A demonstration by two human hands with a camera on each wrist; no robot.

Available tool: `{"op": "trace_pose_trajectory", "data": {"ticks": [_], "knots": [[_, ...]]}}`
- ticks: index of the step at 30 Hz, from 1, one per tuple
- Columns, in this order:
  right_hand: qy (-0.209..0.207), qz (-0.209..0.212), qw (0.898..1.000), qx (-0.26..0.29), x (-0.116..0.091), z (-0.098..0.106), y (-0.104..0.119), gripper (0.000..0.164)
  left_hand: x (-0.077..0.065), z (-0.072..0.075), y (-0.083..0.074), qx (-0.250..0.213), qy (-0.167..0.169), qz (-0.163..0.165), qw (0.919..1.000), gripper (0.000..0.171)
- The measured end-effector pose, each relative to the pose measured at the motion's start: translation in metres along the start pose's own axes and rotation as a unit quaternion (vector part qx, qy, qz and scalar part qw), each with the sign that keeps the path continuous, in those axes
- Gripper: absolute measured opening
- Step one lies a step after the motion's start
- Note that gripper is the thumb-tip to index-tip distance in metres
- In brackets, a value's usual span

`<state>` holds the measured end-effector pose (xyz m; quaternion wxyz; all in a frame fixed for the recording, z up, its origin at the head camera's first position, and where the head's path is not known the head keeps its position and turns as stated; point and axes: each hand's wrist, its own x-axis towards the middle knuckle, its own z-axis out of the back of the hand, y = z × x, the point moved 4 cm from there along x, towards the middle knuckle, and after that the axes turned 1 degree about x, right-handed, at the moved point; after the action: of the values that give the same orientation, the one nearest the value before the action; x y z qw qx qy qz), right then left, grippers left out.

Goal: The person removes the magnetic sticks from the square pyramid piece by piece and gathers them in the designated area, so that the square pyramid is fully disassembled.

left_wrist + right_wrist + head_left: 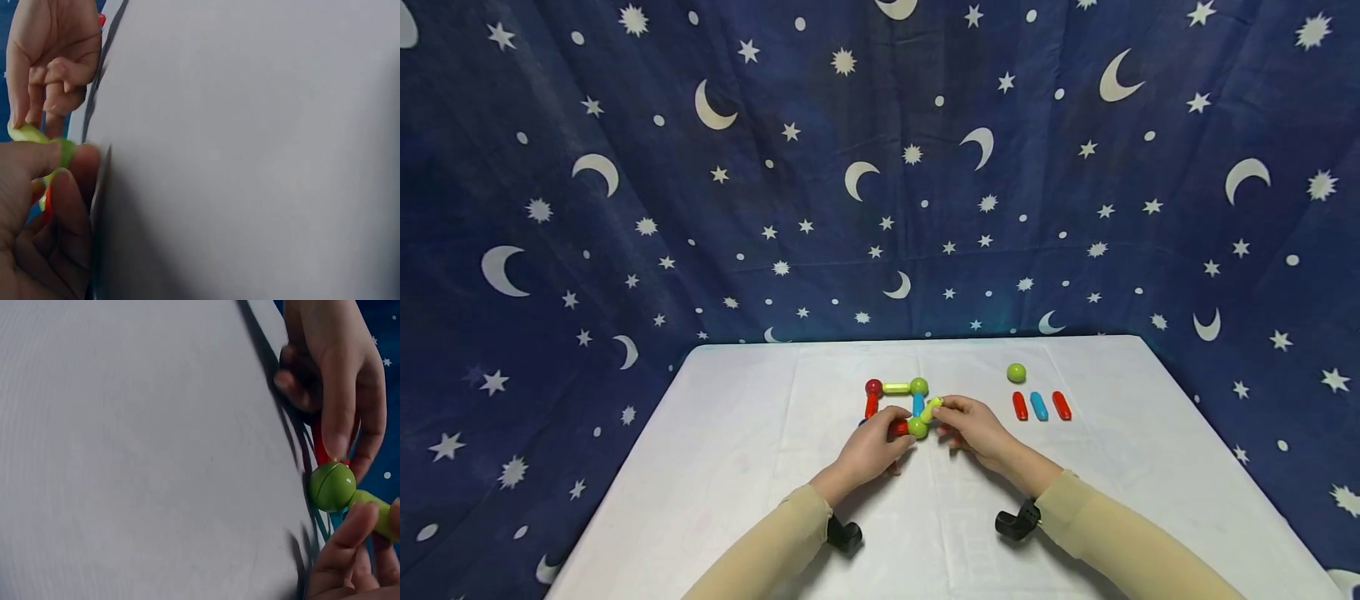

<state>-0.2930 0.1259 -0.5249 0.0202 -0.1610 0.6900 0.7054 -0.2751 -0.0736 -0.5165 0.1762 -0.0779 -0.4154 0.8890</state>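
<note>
Toy rods and balls are joined in a four-sided frame on the white table. Its far side has a dark red ball point(874, 387), a yellow-green rod point(896, 388) and a green ball point(919, 386). A red rod point(872, 406) forms the left side, a blue rod point(918, 404) the right. At the near right corner, my left hand point(867, 447) grips the near red rod point(898, 427) beside another green ball point(332, 487). My right hand point(977, 429) pinches a tilted yellow-green rod point(374, 511), its lower end at that ball. My left fingers hide the near left corner.
To the right lie two red rods point(1020, 406) point(1062, 405) with a blue rod point(1039, 406) between them. Behind them sits a loose green ball point(1017, 372). A dark blue cloth point(820, 208) with moons and stars hangs behind the table point(752, 400).
</note>
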Motion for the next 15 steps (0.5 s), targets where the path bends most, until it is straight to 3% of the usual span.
{"op": "trace_pose_trajectory", "data": {"ticks": [5, 15], "knots": [[-0.023, -0.058, 0.997, 0.055, 0.0015, 0.0018, -0.0056, 0.04, 0.007, -0.0109, -0.0023, -0.053, -0.01, 0.015, 0.9984, 0.037], [-0.039, -0.065, 0.993, 0.086, 0.0034, 0.001, -0.0096, 0.04, 0.0087, -0.0107, -0.0043, -0.029, -0.009, 0.011, 0.9995, 0.025]]}}
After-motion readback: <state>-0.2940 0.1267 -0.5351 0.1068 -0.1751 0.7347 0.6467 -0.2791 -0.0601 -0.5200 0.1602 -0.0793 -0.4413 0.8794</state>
